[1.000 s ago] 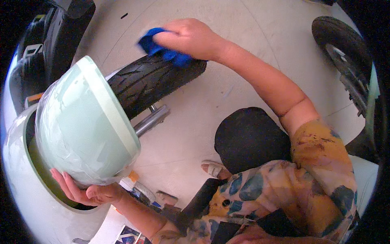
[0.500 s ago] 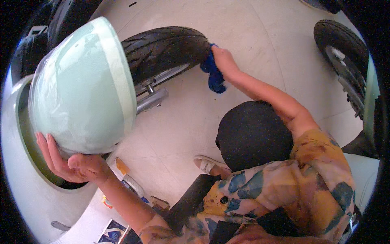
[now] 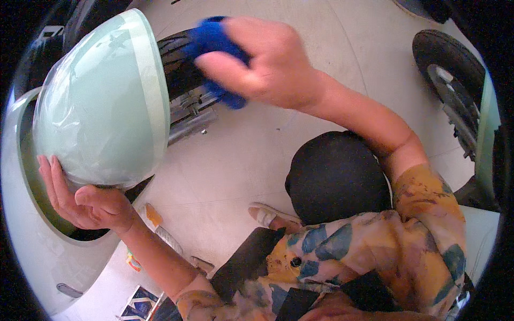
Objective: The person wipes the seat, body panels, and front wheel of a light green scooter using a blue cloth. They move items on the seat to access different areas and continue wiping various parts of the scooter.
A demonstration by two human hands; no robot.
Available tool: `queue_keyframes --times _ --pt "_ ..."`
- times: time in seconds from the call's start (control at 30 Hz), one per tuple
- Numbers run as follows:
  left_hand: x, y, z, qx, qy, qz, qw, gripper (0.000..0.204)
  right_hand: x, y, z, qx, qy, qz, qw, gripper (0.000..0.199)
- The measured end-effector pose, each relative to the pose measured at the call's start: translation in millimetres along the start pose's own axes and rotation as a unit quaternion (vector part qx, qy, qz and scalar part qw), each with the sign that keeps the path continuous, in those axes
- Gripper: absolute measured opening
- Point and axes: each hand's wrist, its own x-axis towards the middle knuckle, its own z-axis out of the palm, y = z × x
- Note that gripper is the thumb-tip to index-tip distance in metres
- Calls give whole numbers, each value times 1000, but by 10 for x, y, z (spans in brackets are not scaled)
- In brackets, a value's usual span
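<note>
Head view: left hand (image 3: 88, 206) at eight o'clock cups the underside of the pale green dome cover (image 3: 99, 104), palm up, fingers spread on its rim, open grip. Right hand (image 3: 262, 61) at twelve o'clock has its grip clamped on a blue cloth (image 3: 211, 40), just beside the black tyre (image 3: 179, 64) behind the cover.

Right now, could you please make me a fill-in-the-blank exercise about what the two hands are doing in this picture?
1. The right hand grips a cloth whose colour is ____.
2. The left hand supports the pale green dome-shaped cover from ____.
3. Behind the cloth stands a black rubber ____.
4. The round black stool stands on the ____.

Missing words: blue; below; tyre; floor
</note>
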Motion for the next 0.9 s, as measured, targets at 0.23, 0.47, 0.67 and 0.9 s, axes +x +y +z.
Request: queue_keyframes --times 0.23,0.47,0.67,0.9 --pt "-6 -13 6 -10 4 0 1000 52 15 253 142 -32 52 -264 963 35" --pt "-139 94 -75 -12 30 -17 999 40 -979 747 -296 -108 -84 28 990 28" --pt "-1074 1676 -89 -518 -192 -255 794 22 -1087 346 -638 358 -94 534 760 30" --pt "-1015 2698 469 -749 -40 -656 -83 60 -1273 350 -320 369 -432 333 753 47"
